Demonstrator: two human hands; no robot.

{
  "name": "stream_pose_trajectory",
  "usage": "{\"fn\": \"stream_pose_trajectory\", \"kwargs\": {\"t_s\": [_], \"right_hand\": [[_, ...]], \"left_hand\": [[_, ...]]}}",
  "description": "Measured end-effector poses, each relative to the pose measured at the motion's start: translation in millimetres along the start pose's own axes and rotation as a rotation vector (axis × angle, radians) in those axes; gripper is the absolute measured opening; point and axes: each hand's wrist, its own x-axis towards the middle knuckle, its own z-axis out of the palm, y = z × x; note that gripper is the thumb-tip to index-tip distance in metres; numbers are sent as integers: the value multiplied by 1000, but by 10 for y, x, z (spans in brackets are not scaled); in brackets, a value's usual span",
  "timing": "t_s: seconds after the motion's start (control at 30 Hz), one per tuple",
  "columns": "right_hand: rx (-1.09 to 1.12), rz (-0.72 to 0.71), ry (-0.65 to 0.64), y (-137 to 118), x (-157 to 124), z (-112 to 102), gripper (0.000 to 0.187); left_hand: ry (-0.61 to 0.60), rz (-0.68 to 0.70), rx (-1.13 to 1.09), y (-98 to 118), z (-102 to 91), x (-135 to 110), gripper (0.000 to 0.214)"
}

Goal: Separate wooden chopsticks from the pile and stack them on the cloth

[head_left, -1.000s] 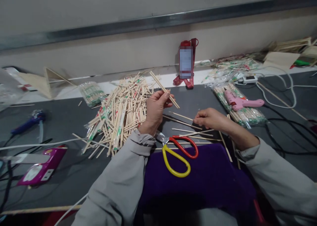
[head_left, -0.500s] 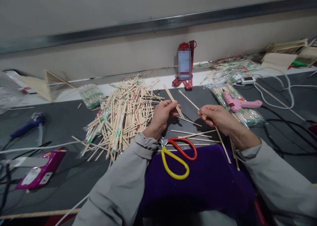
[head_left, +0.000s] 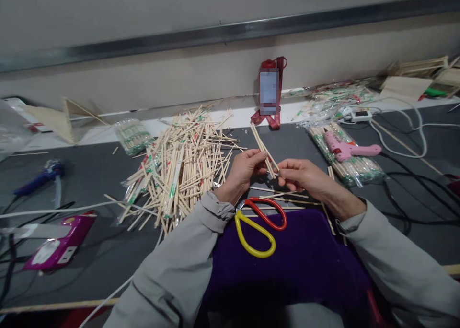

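Bamboo sticks (head_left: 264, 148), a thin bunch of a few, are pinched at their lower ends between the closed fingertips of the left hand (head_left: 244, 172) and the right hand (head_left: 302, 174). The two hands meet just above the table (head_left: 89, 184), and the bunch slants up and away to the left. Under the hands lie some single loose sticks (head_left: 276, 193), and nearer the body red-and-yellow scissors (head_left: 258, 222) rest half on a purple cloth (head_left: 298, 261). Judging by the layout, the work is at an early stage: only this small bunch is in hand, while a large heap (head_left: 179, 165) sits unsorted just left of the left hand, many of its sticks in paper sleeves. As for containers, a clear plastic packet (head_left: 132, 135) behind the heap looks full of sticks. A second packet (head_left: 359, 169), well to the right, also holds sticks and has a pink glue gun (head_left: 350, 149) lying on top.
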Motion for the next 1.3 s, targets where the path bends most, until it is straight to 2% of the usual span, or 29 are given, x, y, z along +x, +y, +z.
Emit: {"fn": "stream_pose_trajectory", "kwargs": {"t_s": [0.13, 0.4, 0.6, 1.0, 1.1, 1.3], "right_hand": [[-76, 13, 30, 23, 3, 83, 21], [-219, -82, 111, 83, 26, 106, 20], [-208, -98, 48, 54, -7, 118, 20], [-555, -244, 59, 192, 64, 130, 21], [-520, -254, 73, 193, 74, 153, 19], [-185, -132, 52, 151, 91, 193, 17]], "left_hand": [[-22, 34, -19, -18, 26, -13, 24], [85, 96, 9, -47, 11, 8, 27], [12, 30, -12, -36, 30, -16, 20], [-19, 8, -81, -45, 30, -21, 37], [13, 70, -82, -59, 56, -23, 35], [12, 223, 27, -43, 124, -94, 28]]}}
